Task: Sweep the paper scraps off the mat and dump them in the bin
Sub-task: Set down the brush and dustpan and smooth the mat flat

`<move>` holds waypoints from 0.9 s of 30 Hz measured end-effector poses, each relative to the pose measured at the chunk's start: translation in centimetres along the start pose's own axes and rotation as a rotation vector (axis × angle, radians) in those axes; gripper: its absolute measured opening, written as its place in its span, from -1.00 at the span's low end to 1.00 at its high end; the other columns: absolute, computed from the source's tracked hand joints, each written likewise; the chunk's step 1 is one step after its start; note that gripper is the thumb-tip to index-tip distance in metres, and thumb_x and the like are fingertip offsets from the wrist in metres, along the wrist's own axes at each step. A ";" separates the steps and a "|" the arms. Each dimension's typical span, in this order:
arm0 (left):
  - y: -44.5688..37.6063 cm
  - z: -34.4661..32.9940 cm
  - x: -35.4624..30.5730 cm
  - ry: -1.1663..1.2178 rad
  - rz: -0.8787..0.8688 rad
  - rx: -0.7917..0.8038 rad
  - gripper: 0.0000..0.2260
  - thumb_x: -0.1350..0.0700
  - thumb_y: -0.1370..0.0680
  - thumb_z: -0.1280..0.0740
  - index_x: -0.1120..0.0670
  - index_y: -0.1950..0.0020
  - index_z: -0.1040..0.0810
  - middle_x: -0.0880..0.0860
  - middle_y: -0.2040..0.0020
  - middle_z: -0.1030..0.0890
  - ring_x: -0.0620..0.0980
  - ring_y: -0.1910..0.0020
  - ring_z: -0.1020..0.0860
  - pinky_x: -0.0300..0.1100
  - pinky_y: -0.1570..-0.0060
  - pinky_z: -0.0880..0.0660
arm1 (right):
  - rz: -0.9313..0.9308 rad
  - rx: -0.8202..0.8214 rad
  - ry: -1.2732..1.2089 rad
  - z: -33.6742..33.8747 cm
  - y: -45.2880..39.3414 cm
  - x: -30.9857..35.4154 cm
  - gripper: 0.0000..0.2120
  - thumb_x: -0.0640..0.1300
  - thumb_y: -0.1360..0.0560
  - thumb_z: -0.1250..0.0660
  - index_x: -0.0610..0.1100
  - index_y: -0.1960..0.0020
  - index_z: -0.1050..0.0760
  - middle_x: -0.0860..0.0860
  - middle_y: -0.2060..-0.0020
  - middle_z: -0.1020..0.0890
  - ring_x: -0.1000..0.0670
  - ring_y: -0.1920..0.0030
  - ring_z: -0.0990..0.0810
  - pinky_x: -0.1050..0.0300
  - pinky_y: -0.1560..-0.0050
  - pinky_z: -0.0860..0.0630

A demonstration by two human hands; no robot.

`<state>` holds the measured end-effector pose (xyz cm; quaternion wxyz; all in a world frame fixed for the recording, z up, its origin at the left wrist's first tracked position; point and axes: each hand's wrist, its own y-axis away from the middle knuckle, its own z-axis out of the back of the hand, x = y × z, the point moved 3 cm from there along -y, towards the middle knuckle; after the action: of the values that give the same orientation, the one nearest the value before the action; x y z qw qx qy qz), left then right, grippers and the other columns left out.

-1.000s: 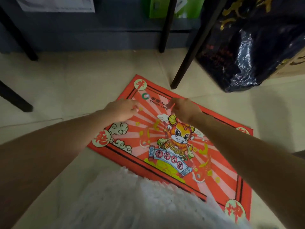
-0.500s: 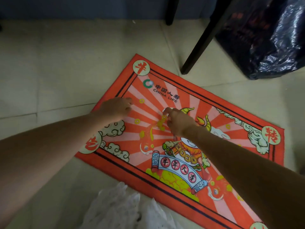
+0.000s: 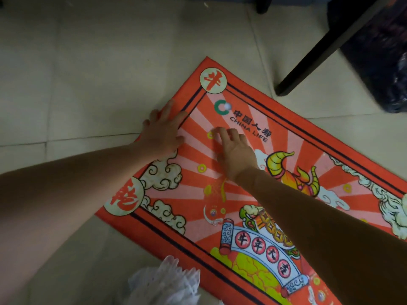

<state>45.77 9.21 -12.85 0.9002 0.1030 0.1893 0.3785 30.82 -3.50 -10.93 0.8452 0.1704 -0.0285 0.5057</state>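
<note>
On the tiled floor [image 3: 92, 69] lies a red mat [image 3: 293, 137], set at a slant, printed with sun rays, clouds, a cartoon ox and the words CHINA LIFE. Both of the person's bare arms reach out over its near-left part. The left hand [image 3: 161, 134] lies flat across the mat's left border, fingers [image 3: 168, 108] straight and spread, the tips reaching past the edge toward the floor. The right hand [image 3: 236, 150] sits just beside it, further in on the striped field, palm down with its fingers [image 3: 221, 134] loosely bent and their tips on or just above the fabric; I cannot tell whether anything is pinched under them. 1 small white scrap [image 3: 227, 106] rests on the mat by the green logo, a little beyond both hands and touching neither. A slanted black furniture leg [image 3: 319, 53] meets the floor near the mat's far edge, with a dark glossy plastic bag [image 3: 374, 62] behind it at the right. At the near edge of the view a bit of white lace cloth [image 3: 165, 282] overlaps the floor beside the mat.
</note>
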 end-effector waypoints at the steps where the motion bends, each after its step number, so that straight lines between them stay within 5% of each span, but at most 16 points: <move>1: -0.2 0.0 0.0 0.020 -0.002 -0.012 -0.36 -0.06 -0.54 -0.31 -0.16 -0.54 -0.07 -0.01 -0.59 0.17 0.29 -0.48 -0.08 0.25 -0.37 -0.22 | -0.005 -0.014 0.010 -0.1 -0.3 0.1 -0.39 -0.21 -0.46 -0.31 0.00 -0.44 -0.16 -0.10 -0.27 -0.34 -0.16 -0.22 -0.36 -0.06 -0.05 -0.47; 10: -0.1 -0.2 0.0 -0.116 0.099 -0.062 -0.24 -0.09 -0.58 -0.28 -0.28 -0.53 0.24 0.07 -0.55 0.14 0.26 -0.42 -0.13 0.27 -0.20 -0.39 | -0.050 -0.047 0.027 -0.5 -1.4 0.8 -0.38 -0.19 -0.48 -0.30 0.02 -0.46 -0.12 -0.11 -0.22 -0.33 -0.19 -0.19 -0.35 -0.09 -0.06 -0.48; 27: 6.4 -0.8 5.3 0.026 0.198 -0.140 -0.23 -0.06 -0.58 -0.30 -0.31 -0.53 0.21 0.13 -0.51 0.05 0.23 -0.32 -0.22 0.18 -0.15 -0.39 | 0.060 0.109 0.035 -1.3 0.0 7.2 -0.23 -0.24 -0.52 -0.23 0.12 -0.54 0.15 -0.10 -0.30 -0.26 -0.17 -0.28 -0.31 -0.06 -0.05 -0.50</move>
<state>44.70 17.46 -12.81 0.8609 0.0533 0.1630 0.4790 34.16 2.96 -10.62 0.8196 0.2064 0.0086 0.5344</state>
